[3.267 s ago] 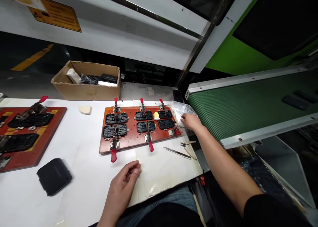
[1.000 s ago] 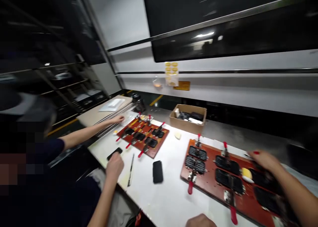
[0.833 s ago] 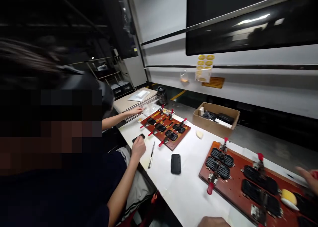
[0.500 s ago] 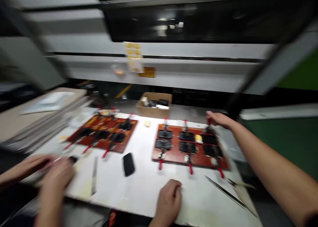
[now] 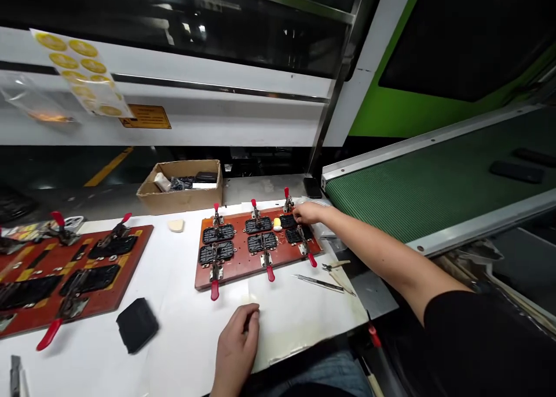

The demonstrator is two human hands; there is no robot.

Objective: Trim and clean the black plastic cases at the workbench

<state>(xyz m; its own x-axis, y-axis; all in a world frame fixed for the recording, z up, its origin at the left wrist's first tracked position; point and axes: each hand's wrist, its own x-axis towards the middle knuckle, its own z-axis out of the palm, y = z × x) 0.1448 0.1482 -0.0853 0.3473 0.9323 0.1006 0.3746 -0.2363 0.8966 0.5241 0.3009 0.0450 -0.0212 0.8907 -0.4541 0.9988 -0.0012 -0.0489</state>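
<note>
My right hand (image 5: 307, 212) reaches to the back right of a reddish-brown fixture board (image 5: 237, 266), its fingers closed at the right end of a black plastic part (image 5: 286, 221). The fingertips are partly hidden. Just behind that part stands a toggle clamp (image 5: 287, 200) with its red handle upright. A small yellow-and-white piece (image 5: 277, 224) sits left of the part. Several other black ribbed parts (image 5: 218, 233) lie on the board beneath red-handled clamps. My left hand (image 5: 238, 345) rests on the white tabletop in front of the board, fingers curled, nothing visible in them.
A second clamp board (image 5: 130, 252) lies at left, near a loose black panel (image 5: 137, 326). A cardboard box (image 5: 182, 199) stands behind. Cutting pliers (image 5: 336, 266) and a slim metal tool (image 5: 319, 281) lie at right. Beyond them runs a green conveyor belt (image 5: 391, 191).
My view has swung right, and the co-worker's hands have left it. My right hand has moved from the back right clamp's red handle to the black part. The left hand stays curled.
</note>
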